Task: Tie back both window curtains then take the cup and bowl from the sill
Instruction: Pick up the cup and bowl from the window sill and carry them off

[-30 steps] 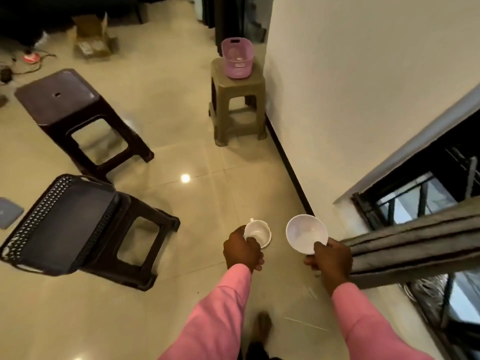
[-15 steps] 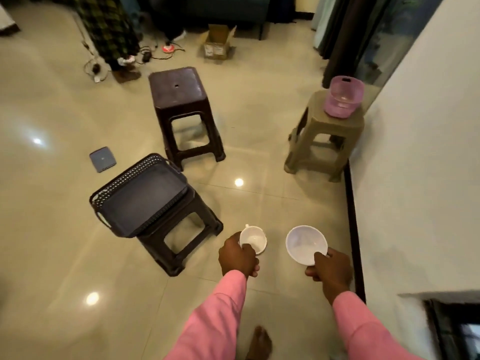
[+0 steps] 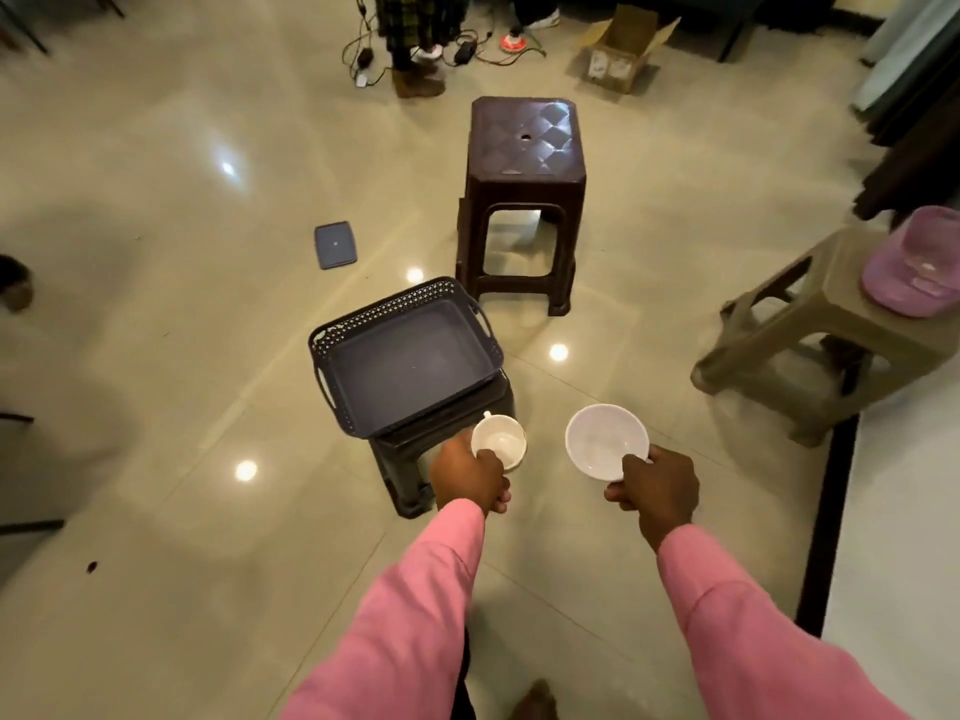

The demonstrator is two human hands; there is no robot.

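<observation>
Both hands are loaded. Left hand (image 3: 467, 478) is curled round the near side of the cup (image 3: 501, 441), thumb at the rim; the cup's handle sticks out on the far side, unused. Right hand (image 3: 657, 491) pinches the near rim of the bowl (image 3: 597, 439), thumb inside, fingers underneath. Both vessels are upright, look empty, and are held apart from each other above the floor (image 3: 208, 459), w/ the cup showing against a corner of the low dark stool (image 3: 408, 485).

Handling, my read: white, glossy, prob. ceramic or melamine, can't tell which. Light, rigid, smooth enough to slip, and if ceramic they'd chip or shatter on this hard tile. The rim pinch on the bowl is the weaker hold; a palm under the base would be safer. Cup is better taken by the handle or w/ a full wrap round the body.

Room: polished beige tile w/ lamp glare spots. Grey perforated tray (image 3: 405, 366) sits skewed on the low stool, overhanging it. Beyond it is a taller brown stool (image 3: 524, 142). To the right, a tan stool (image 3: 810, 324) w/ a pink basket (image 3: 914, 267) on top, near the white wall (image 3: 909, 511) and black skirting (image 3: 826, 511). Grey lid (image 3: 335, 245) lies flat on the floor; cables (image 3: 467, 49) and a cardboard box (image 3: 621, 54) are at the far end. Sill and curtains aren't in view.
</observation>
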